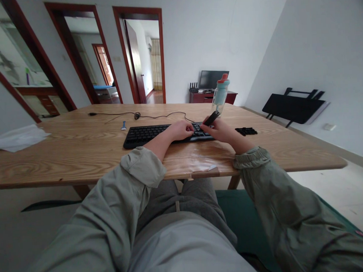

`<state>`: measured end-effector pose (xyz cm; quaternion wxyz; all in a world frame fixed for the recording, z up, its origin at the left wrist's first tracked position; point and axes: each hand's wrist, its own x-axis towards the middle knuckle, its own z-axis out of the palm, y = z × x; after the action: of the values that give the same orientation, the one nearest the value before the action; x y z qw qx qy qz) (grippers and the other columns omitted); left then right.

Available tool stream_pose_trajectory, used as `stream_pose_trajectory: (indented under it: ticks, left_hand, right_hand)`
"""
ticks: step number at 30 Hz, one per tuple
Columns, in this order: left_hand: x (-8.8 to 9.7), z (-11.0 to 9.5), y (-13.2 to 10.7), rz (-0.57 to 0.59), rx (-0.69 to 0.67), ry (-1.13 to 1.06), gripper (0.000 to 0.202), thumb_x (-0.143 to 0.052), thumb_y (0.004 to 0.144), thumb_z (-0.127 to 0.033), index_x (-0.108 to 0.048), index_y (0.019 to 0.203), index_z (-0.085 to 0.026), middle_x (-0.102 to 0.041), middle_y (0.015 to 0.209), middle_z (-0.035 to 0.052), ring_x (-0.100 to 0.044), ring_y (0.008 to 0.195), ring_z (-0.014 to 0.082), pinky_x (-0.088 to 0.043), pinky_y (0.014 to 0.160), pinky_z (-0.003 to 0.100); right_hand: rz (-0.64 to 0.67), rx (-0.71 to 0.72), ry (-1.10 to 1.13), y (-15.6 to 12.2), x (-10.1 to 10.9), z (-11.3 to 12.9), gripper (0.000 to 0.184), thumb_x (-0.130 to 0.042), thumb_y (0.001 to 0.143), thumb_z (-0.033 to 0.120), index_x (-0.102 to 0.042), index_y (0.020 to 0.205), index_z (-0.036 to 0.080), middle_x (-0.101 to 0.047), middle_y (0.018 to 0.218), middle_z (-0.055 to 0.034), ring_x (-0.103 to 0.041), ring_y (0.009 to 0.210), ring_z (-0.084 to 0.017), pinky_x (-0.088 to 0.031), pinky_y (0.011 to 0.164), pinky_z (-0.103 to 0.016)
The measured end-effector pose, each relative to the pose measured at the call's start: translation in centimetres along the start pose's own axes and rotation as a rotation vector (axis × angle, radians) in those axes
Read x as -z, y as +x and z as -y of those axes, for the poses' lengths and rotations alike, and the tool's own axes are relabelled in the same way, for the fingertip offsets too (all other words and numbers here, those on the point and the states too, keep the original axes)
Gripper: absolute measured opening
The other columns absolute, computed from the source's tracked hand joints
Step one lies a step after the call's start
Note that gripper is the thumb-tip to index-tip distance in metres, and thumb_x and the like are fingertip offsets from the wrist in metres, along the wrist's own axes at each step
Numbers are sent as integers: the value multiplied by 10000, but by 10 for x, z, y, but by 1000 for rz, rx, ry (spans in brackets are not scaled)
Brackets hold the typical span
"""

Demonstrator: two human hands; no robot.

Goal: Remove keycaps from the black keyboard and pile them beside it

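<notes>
R hand [221, 131] has its grip closed round a dark stick-shaped thing [212, 118], tilted up to the R. L hand [180, 130] is curled; can't tell if it holds anything. Both are at a long black plastic keyboard [145, 133], which runs L to R, w/ R hand nearer its R end. Small black bits [246, 131] sit beyond, on the brown wood table [92, 162].

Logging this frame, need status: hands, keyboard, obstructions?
Left hand at keyboard, toward its right end. Right hand holding dark elongated object. Keyboard flat on table. Bottle beyond right hand, black pieces to that hand's right.
</notes>
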<state>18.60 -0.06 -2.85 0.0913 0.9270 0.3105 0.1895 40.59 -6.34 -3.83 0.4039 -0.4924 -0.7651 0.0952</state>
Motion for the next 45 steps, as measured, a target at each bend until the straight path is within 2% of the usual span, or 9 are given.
stream_pose_trajectory:
  ticks: [5,9,11,21,31,35,39,42,45]
  left_hand:
    - [0,-1,0,9,36,3,248,-634,890,-238,-831,1014,-152,-806,936,59,-696,821,189,-518,767,275]
    - [-2,0,-1,-26,22,14,254,-633,896,-257,-809,1051,-162,-801,975,61,-699,859,196,-521,785,279]
    - [-2,0,-1,-39,24,20,272,-642,889,-266,-788,1097,-169,-797,993,59,-699,867,198,-521,778,276]
    - [-6,2,2,-17,10,15,376,-623,890,-251,-776,1221,-160,-806,1067,73,-714,898,205,-532,823,278]
    - [-4,-2,7,30,20,91,347,-572,921,-279,-842,1115,-180,-825,1033,76,-716,876,219,-528,804,295]
    - [-5,-3,8,28,47,102,339,-591,920,-296,-843,1120,-189,-824,1020,73,-714,864,217,-534,811,296]
    - [-4,-4,7,27,50,98,351,-616,919,-318,-837,1155,-182,-821,1015,84,-714,861,217,-535,819,297]
    - [-3,-6,6,36,57,92,346,-610,923,-312,-842,1143,-183,-821,993,83,-713,849,216,-530,810,293]
    - [-1,-8,5,46,59,96,336,-600,924,-292,-847,1128,-193,-823,993,72,-711,836,210,-522,793,286]
  right_hand:
    - [34,-33,81,-3,5,-8,284,-672,915,485,-654,924,202,-664,847,-69,-595,786,-226,-522,725,-366]
    - [157,-270,269,1,16,-15,287,-713,908,438,-643,1069,211,-543,722,17,-455,546,-131,-401,490,-270]
    - [186,-347,328,4,23,-16,288,-729,898,392,-643,1104,210,-509,694,38,-419,503,-111,-342,436,-244]
    - [215,-493,420,27,20,-15,247,-698,774,185,-654,1014,218,-475,601,64,-403,462,-92,-269,406,-197]
    - [276,-516,431,39,16,-5,281,-654,726,89,-639,983,202,-505,600,68,-429,465,-77,-317,399,-168]
    - [265,-561,424,42,13,4,283,-664,740,60,-637,982,204,-582,655,47,-538,503,-94,-408,438,-181]
    - [271,-663,499,41,8,11,95,-662,872,208,-609,950,207,-663,766,-4,-695,604,-163,-502,486,-235]
    - [199,-699,460,43,0,16,148,-603,958,340,-602,910,200,-680,761,-30,-709,611,-186,-527,507,-263]
    - [89,-683,288,47,-12,19,107,-597,937,291,-600,881,199,-654,675,-35,-684,590,-194,-518,514,-274]
